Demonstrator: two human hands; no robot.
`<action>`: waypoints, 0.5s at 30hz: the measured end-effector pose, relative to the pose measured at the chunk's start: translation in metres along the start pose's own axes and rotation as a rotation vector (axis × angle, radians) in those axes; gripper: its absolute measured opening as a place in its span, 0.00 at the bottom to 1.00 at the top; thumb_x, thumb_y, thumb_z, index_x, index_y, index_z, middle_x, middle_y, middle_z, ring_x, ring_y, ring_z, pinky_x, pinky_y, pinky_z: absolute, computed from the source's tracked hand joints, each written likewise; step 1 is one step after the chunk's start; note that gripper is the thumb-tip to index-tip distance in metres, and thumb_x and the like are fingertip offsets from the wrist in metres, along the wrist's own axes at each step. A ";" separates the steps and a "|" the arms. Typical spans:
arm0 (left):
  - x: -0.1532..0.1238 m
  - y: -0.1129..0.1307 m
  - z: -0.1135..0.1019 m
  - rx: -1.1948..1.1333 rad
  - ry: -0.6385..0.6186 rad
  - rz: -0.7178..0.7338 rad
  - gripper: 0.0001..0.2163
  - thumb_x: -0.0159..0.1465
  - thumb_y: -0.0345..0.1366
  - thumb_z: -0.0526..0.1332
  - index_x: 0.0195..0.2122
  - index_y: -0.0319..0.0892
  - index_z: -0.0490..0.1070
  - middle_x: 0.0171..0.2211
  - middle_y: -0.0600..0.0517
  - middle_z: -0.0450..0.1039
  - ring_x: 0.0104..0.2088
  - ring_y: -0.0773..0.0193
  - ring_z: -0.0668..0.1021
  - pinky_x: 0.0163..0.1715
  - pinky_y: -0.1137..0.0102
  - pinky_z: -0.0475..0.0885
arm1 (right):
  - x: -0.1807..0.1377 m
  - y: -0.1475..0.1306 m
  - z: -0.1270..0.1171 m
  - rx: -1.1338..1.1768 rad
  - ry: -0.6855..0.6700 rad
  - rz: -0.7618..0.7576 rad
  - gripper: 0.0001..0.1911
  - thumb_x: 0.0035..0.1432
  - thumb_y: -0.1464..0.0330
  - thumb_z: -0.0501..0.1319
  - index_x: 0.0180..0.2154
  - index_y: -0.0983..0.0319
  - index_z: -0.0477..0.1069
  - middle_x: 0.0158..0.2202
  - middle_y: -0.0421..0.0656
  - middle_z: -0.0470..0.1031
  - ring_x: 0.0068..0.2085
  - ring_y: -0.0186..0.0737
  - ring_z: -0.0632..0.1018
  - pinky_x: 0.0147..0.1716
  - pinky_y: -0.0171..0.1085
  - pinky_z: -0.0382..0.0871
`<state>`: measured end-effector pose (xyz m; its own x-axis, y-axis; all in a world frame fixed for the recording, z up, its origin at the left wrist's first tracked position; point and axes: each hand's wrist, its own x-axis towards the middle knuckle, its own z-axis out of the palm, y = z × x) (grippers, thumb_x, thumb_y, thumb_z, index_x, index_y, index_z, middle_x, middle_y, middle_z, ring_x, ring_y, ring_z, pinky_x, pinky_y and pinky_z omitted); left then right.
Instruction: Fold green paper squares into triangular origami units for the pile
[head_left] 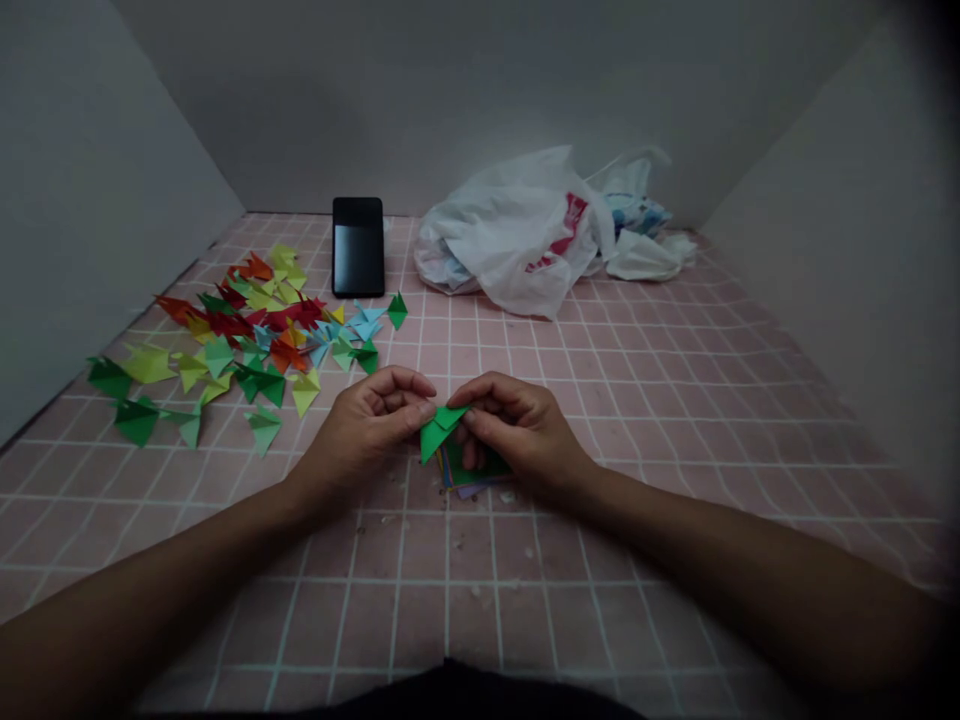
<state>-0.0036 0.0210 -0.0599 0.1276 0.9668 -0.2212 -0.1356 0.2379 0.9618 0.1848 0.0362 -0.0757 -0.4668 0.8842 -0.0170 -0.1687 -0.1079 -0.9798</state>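
A small folded green paper piece [440, 428] is pinched between both my hands at the middle of the pink tiled floor. My left hand [371, 420] grips its left side with curled fingers. My right hand [517, 425] holds its right side, fingers closed. Under my right hand lies a small stack of coloured paper sheets [472, 478], mostly hidden by the fingers.
A heap of several folded paper pieces [240, 340] in green, yellow, red and blue spreads at the left. A black phone [358, 246] stands against the back wall. White plastic bags [525, 230] lie at the back right. Plain walls close in both sides.
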 end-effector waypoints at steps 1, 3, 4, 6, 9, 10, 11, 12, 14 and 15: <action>0.000 0.000 0.000 0.021 0.026 0.020 0.11 0.55 0.35 0.71 0.36 0.41 0.72 0.24 0.59 0.73 0.23 0.73 0.73 0.24 0.78 0.67 | 0.001 0.000 0.000 0.014 0.008 0.014 0.06 0.57 0.68 0.63 0.38 0.61 0.71 0.25 0.34 0.74 0.20 0.28 0.74 0.20 0.29 0.71; 0.001 0.001 -0.001 0.073 0.069 0.057 0.10 0.55 0.34 0.70 0.36 0.41 0.72 0.23 0.59 0.71 0.22 0.73 0.72 0.24 0.78 0.66 | 0.002 -0.001 -0.002 0.038 0.012 0.045 0.08 0.59 0.65 0.63 0.39 0.61 0.71 0.26 0.35 0.74 0.20 0.29 0.74 0.19 0.29 0.70; 0.002 0.001 -0.002 0.103 0.082 0.073 0.10 0.55 0.34 0.70 0.36 0.41 0.72 0.23 0.59 0.71 0.22 0.73 0.71 0.23 0.78 0.66 | 0.002 -0.001 -0.003 0.049 0.005 0.060 0.09 0.60 0.63 0.62 0.40 0.62 0.70 0.26 0.35 0.74 0.20 0.29 0.75 0.19 0.29 0.70; 0.002 0.002 -0.001 0.161 0.094 0.111 0.10 0.54 0.34 0.70 0.35 0.41 0.72 0.23 0.59 0.71 0.23 0.73 0.71 0.24 0.78 0.66 | 0.003 -0.001 -0.004 0.052 -0.025 0.080 0.13 0.63 0.58 0.61 0.40 0.62 0.70 0.26 0.36 0.75 0.21 0.29 0.75 0.19 0.29 0.70; 0.001 0.004 0.001 0.228 0.087 0.158 0.09 0.53 0.34 0.69 0.33 0.41 0.71 0.24 0.58 0.71 0.24 0.72 0.72 0.25 0.77 0.67 | 0.004 -0.002 -0.004 -0.003 -0.076 0.103 0.15 0.62 0.57 0.62 0.37 0.63 0.70 0.25 0.37 0.74 0.20 0.28 0.74 0.18 0.28 0.66; 0.000 0.005 0.002 0.243 0.082 0.169 0.09 0.54 0.34 0.69 0.33 0.41 0.71 0.24 0.58 0.70 0.24 0.72 0.72 0.25 0.77 0.67 | 0.004 -0.003 -0.004 -0.025 -0.085 0.117 0.14 0.61 0.57 0.63 0.35 0.63 0.70 0.23 0.36 0.73 0.19 0.28 0.73 0.17 0.27 0.64; 0.000 0.006 0.003 0.257 0.077 0.179 0.08 0.54 0.34 0.69 0.32 0.41 0.71 0.24 0.58 0.70 0.24 0.72 0.72 0.25 0.77 0.67 | 0.003 -0.003 -0.004 -0.043 -0.088 0.131 0.13 0.61 0.58 0.64 0.34 0.63 0.70 0.22 0.35 0.72 0.18 0.27 0.72 0.15 0.26 0.62; -0.001 0.007 0.004 0.270 0.071 0.187 0.08 0.54 0.34 0.68 0.32 0.41 0.71 0.24 0.58 0.70 0.25 0.72 0.72 0.25 0.77 0.67 | 0.003 -0.004 -0.004 -0.057 -0.087 0.144 0.13 0.61 0.59 0.64 0.32 0.63 0.69 0.21 0.35 0.71 0.18 0.27 0.71 0.15 0.26 0.60; -0.001 0.008 0.004 0.289 0.051 0.199 0.07 0.55 0.34 0.68 0.34 0.41 0.72 0.24 0.58 0.71 0.25 0.71 0.72 0.25 0.77 0.68 | 0.003 -0.005 -0.003 -0.073 -0.079 0.157 0.14 0.62 0.60 0.62 0.29 0.62 0.68 0.20 0.35 0.71 0.17 0.26 0.70 0.14 0.25 0.58; -0.001 0.008 0.004 0.295 0.033 0.199 0.07 0.56 0.34 0.67 0.36 0.41 0.73 0.24 0.57 0.71 0.25 0.71 0.73 0.26 0.76 0.68 | 0.003 -0.006 -0.003 -0.077 -0.077 0.161 0.14 0.63 0.60 0.61 0.28 0.62 0.67 0.20 0.35 0.71 0.17 0.26 0.69 0.14 0.25 0.58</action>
<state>-0.0014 0.0216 -0.0511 0.0947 0.9952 -0.0256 0.1358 0.0126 0.9907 0.1871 0.0406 -0.0703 -0.5476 0.8209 -0.1621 -0.0208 -0.2070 -0.9781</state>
